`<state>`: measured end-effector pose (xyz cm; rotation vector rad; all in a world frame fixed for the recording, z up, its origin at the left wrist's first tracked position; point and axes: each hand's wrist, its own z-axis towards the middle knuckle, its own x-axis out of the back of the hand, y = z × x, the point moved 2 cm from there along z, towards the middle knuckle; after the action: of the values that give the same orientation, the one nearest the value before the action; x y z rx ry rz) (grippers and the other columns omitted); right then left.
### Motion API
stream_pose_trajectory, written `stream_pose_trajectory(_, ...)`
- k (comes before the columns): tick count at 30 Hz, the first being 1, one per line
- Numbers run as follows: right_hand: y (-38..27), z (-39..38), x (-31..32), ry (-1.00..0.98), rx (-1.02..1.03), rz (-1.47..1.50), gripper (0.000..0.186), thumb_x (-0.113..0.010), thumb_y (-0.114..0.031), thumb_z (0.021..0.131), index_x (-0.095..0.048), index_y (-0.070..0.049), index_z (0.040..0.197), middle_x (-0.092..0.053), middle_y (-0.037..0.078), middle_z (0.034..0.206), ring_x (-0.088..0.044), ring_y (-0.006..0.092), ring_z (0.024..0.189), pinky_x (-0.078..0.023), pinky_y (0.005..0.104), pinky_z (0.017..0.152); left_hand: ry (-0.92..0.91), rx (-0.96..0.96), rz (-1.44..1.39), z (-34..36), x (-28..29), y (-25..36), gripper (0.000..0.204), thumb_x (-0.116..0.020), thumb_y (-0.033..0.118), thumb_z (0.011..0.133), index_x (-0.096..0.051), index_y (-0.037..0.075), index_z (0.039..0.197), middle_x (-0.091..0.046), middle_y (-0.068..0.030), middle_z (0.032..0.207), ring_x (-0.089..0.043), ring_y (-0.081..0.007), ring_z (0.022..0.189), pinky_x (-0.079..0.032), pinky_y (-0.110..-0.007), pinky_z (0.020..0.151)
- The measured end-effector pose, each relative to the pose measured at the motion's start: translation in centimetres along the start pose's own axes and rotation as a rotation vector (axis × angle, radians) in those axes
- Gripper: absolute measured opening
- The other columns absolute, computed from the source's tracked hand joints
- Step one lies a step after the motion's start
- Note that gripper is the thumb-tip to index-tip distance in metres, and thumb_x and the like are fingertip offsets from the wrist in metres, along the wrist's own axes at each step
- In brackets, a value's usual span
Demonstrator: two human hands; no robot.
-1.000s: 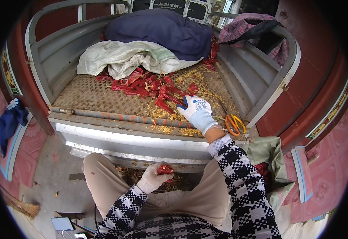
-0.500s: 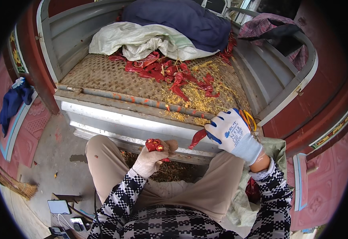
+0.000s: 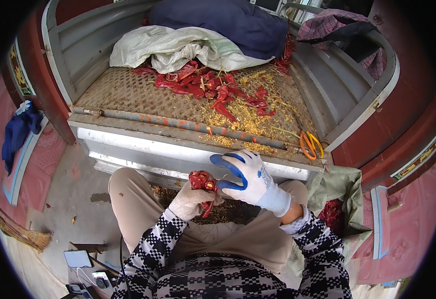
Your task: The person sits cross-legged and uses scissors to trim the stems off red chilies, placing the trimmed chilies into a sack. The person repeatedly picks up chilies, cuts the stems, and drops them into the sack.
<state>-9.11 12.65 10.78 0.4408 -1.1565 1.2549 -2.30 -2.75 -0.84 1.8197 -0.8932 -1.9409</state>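
My left hand [image 3: 187, 201], in an off-white knitted glove, is closed around red dried chili peppers [image 3: 202, 180] between my knees. Their bunched ends stick out above the fingers, with pale seeds showing, and a red tip hangs below. Just to the right is my right hand [image 3: 243, 174], in a white glove with blue-coated fingers. Its thumb and fingers are spread apart, and the thumb tip is close to the peppers; whether they touch I cannot tell. More red chili peppers [image 3: 223, 97] lie among loose yellow seeds [image 3: 253, 130] on the metal truck bed [image 3: 113, 94] ahead.
Orange-and-yellow-handled scissors [image 3: 310, 145] lie at the bed's near right corner. A white woven sack [image 3: 178, 47] and dark blue cloth [image 3: 223, 22] cover the back. Right of my knee stands an open green sack [image 3: 345, 184] with red peppers inside. A phone [image 3: 77, 258] rests on a stand at lower left.
My right hand has come left and nearer, from the bed's edge to beside my left hand. The red pepper it held no longer shows in it, and its fingers have spread. The scissors are uncovered.
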Motion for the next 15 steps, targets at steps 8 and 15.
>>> stream_pose_trajectory(8, 0.2, -2.8, -2.2, 0.086, -0.283, 0.297, 0.032, -0.071, -0.014, 0.073, -0.069, -0.008, 0.104, -0.066, 0.013, 0.104, -0.062, 0.0335, 0.092, -0.052, 0.0423, 0.081, 0.012, -0.010, -0.043, 0.4, -0.9, -0.3, 0.048, -0.056, -0.014, 0.070, -0.047, 0.003, 0.115, -0.063, -0.0122, 0.098, -0.065, -0.0233, 0.090, -0.054, -0.037, 0.083)
stream_pose_trajectory(15, -0.7, -2.8, -2.9, 0.147, 0.058, -0.144, 0.034, -0.072, -0.022, 0.068, -0.068, -0.011, 0.099, -0.063, 0.006, 0.100, -0.057, 0.0282, 0.092, -0.045, 0.0428, 0.080, 0.044, 0.037, 0.114, 0.3, 0.1, -0.8, 0.046, -0.055, -0.013, 0.070, -0.056, -0.002, 0.114, -0.065, -0.0100, 0.099, -0.065, -0.0240, 0.096, -0.054, -0.037, 0.089)
